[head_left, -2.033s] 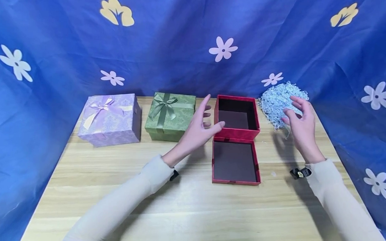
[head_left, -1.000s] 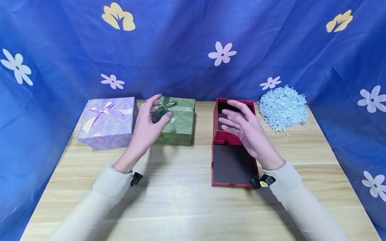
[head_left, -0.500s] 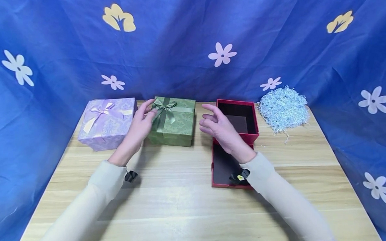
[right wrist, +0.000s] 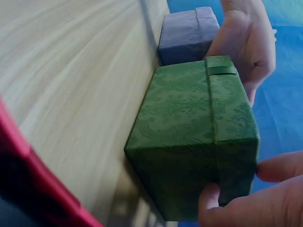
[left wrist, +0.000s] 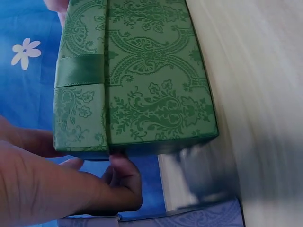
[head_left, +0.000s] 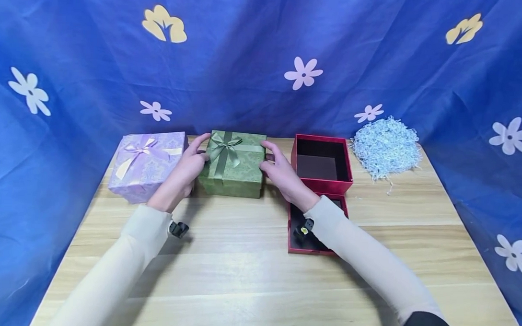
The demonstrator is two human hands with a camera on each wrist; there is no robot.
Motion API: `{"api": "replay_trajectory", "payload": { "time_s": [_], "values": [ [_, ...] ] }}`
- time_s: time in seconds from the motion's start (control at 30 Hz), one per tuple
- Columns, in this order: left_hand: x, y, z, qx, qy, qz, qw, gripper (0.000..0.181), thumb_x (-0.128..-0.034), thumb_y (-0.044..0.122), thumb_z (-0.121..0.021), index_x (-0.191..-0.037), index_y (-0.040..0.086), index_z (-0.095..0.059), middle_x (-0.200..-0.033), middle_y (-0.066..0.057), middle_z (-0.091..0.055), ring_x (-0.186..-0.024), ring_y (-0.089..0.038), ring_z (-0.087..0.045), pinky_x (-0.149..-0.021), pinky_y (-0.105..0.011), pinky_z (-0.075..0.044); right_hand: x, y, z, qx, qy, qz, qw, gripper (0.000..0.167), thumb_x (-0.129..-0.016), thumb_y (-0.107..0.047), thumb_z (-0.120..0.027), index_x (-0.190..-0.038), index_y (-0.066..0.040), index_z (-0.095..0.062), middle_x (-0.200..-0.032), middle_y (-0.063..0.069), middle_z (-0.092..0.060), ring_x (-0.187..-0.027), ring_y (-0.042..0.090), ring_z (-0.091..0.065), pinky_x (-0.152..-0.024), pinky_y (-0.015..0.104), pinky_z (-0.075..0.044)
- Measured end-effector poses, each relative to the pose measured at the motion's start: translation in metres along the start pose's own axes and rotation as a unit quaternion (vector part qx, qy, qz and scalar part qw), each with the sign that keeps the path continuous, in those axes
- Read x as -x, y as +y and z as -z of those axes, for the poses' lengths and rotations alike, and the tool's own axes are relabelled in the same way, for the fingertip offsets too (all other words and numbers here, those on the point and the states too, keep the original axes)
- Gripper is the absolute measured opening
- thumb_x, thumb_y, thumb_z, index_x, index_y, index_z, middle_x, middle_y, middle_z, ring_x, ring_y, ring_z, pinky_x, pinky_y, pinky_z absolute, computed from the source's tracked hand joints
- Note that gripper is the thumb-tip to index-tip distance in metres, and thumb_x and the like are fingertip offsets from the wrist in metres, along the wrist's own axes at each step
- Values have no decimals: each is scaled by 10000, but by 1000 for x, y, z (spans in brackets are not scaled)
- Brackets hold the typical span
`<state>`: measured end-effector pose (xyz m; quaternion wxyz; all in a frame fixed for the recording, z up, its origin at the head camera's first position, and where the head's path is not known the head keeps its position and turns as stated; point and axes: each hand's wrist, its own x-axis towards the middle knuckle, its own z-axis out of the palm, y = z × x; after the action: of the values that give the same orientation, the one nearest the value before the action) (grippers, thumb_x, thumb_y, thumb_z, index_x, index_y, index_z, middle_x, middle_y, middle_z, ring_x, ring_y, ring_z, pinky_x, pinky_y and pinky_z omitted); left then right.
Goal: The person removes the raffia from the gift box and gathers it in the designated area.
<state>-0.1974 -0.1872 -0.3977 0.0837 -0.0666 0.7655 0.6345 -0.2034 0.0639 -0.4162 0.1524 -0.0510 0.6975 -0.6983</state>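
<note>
We have the green box (head_left: 232, 187) between our left hand (head_left: 183, 172) and right hand (head_left: 285, 177), bent fingers (head_left: 273, 150) grasping its lid (head_left: 245, 168) from either side. Right of our right hand stands the open red box (head_left: 329, 186), dark inside showing, the red lid (head_left: 294, 243) lying hollow-up beneath our right wrist (head_left: 308, 199); beside our left hand sits the closed lilac box (head_left: 146, 171). Only the head view shows the green bow (head_left: 227, 145) and blue shreds (head_left: 387, 146).

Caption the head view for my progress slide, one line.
Left hand and right hand at opposite sides of the green box, between a lilac box and an open red box.
</note>
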Motion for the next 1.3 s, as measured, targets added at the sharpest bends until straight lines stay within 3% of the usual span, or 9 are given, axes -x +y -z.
{"api": "replay_trajectory", "payload": {
  "time_s": [0.1,0.17,0.37,0.47,0.63,0.83,1.07,1.3],
  "values": [
    [-2,2,-1,-127,9,27,9999,770,-1031,-40,-409,-1753,188,-269,-1531,-231,-412,-1101,-222,-478,-971,-317,-403,-3,0,0,38,-16,-47,10000,675,-1060,20,-543,-1691,-163,-386,-1599,199,-433,-1273,270,-545,-1116,494,-458],
    [-3,3,-1,-205,14,52,9998,773,-1030,-41,-412,-1754,190,-269,-1536,-240,-409,-1100,-228,-473,-970,-321,-394,-4,-1,0,-33,-42,-99,9999,660,-1076,12,-547,-1691,-168,-387,-1638,194,-386,-1309,284,-530,-1144,507,-440],
    [-2,6,-2,-173,-9,133,9998,779,-1040,-37,-433,-1755,226,-271,-1201,-148,-472,-1025,-206,-463,-907,-321,-389,-9,-4,2,-165,-66,-225,9996,649,-1092,23,-540,-1692,-175,-387,-1688,160,-325,-1329,282,-509,-1161,500,-417],
    [-2,7,-4,-106,19,141,9998,768,-1044,-28,-427,-1750,244,-293,-1169,-104,-454,-977,-184,-444,-852,-305,-380,-9,-6,3,-115,-15,-225,9997,646,-1092,27,-543,-1688,-173,-395,-1687,153,-338,-1352,280,-505,-1167,483,-415],
    [-3,7,-4,19,154,69,9999,740,-1041,-27,-390,-1734,227,-344,-1373,-163,-444,-954,-165,-430,-810,-277,-369,-8,-8,5,-92,4,-254,9996,650,-1088,21,-554,-1689,-173,-399,-1692,156,-325,-1332,276,-513,-1168,497,-417],
    [-5,7,0,-15,93,-27,10000,753,-1029,-47,-380,-1740,196,-323,-1655,-177,-323,-1159,-215,-436,-965,-300,-361,-8,-9,5,43,10,-162,9999,650,-1086,4,-560,-1690,-175,-400,-1684,174,-333,-1286,282,-527,-1199,558,-387],
    [-3,11,1,107,19,-52,9999,755,-1032,-52,-376,-1742,199,-316,-1676,-169,-281,-1053,-176,-440,-869,-286,-382,-7,-12,9,223,-64,-21,9997,631,-1096,-25,-562,-1686,-190,-410,-1767,77,-245,-1362,280,-491,-1223,563,-355],
    [-2,13,4,268,4,-226,9994,713,-1054,-55,-394,-1725,179,-354,-1552,-163,-418,-1036,-131,-498,-834,-233,-448,-6,-15,10,104,-48,118,9999,620,-1095,-20,-580,-1675,-171,-421,-1705,131,-325,-1390,320,-496,-1197,604,-376]
  ]
}}
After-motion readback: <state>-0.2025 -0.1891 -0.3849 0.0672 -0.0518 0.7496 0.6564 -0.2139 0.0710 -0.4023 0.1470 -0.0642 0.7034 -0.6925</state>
